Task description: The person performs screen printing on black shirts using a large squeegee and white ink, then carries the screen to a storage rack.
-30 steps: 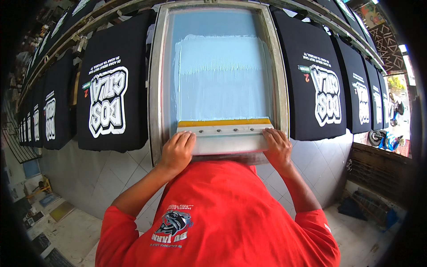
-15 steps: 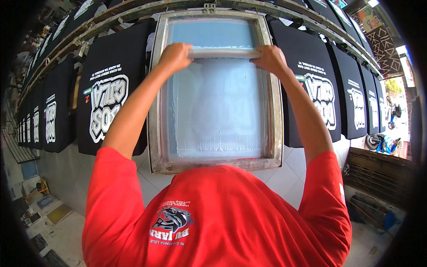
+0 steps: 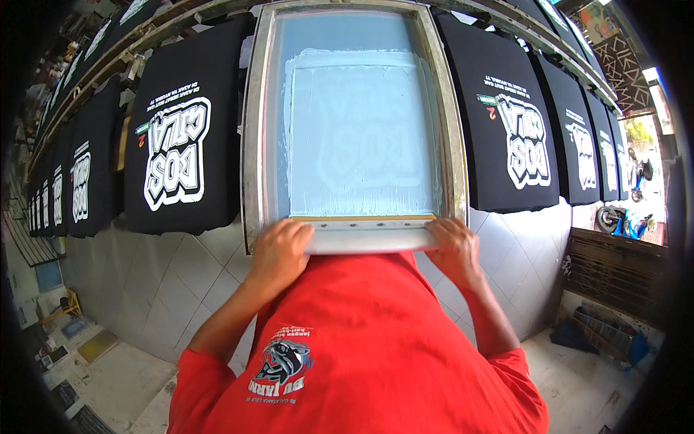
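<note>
A wide squeegee (image 3: 369,237) lies across the near end of a framed printing screen (image 3: 354,32). My left hand (image 3: 280,249) is closed round its left end, and my right hand (image 3: 454,247) grips the right end. Along the squeegee's far edge runs a yellowish blade, touching the mesh. Pale blue-white ink (image 3: 361,101) coats the mesh in a rectangle with ridged edges, and faint block lettering shows through it. The screen's wooden frame (image 3: 451,123) surrounds the mesh; its near edge is hidden behind the squeegee and my hands.
Black printed shirts on boards flank the screen, one close at the left (image 3: 184,79) and one close at the right (image 3: 499,79), with several more beyond. A metal rail (image 3: 101,69) runs behind them. Pale floor tiles (image 3: 173,289) lie below. A blue motorbike (image 3: 627,220) stands far right.
Both hands have pulled the squeegee from the far end of the screen to its near end. The far part of the mesh now shows an ink edge, and the lettering shows through.
</note>
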`<state>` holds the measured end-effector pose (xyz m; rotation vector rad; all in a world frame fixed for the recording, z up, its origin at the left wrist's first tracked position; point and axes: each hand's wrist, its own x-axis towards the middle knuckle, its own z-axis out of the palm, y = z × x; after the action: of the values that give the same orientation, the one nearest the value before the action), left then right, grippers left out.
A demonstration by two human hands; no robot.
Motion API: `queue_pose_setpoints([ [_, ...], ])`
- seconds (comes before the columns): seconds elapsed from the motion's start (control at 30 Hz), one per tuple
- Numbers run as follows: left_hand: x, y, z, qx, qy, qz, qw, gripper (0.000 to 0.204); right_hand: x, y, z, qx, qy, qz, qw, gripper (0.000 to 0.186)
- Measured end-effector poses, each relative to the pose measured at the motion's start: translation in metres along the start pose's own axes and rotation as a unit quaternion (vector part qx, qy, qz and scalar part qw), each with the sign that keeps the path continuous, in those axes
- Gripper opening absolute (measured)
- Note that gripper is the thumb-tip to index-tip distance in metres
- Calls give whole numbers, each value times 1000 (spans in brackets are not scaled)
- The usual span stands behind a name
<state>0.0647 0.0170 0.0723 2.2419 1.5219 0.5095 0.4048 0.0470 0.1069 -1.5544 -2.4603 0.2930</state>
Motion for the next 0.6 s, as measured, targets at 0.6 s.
queue_pose_setpoints([
  [0.6,229,-120,18,98,79,15,992,39,230,122,46,-93,64,-45,993,43],
])
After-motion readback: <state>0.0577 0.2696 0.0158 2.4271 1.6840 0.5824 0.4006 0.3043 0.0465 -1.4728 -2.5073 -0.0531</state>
